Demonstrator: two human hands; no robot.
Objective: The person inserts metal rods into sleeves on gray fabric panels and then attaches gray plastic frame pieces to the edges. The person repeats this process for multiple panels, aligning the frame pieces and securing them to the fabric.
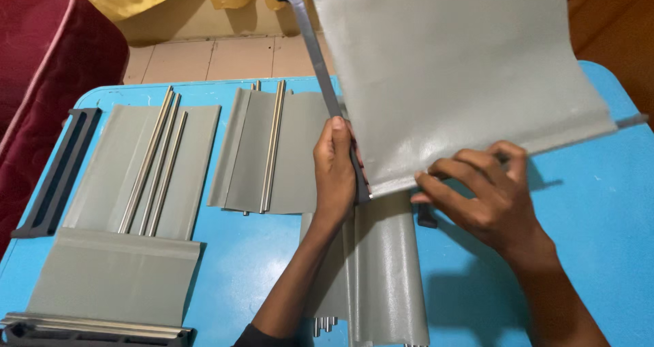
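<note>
A grey fabric panel [449,74] is held tilted above the blue desk [599,211], with a grey metal rail [315,44] along its left edge. The left hand [335,173] has its fingers closed around the rail's lower end; the right hand [487,190] pinches the panel's bottom hem. Beneath them lies a rolled grey panel [385,272]; further left are flat grey panels with metal rods [153,160] and a dark plastic bracket [58,173].

A bright blue plastic table [599,204] carries flat grey fabric panels [146,163], thin steel rods [151,160] and a dark plastic rail [58,173].
</note>
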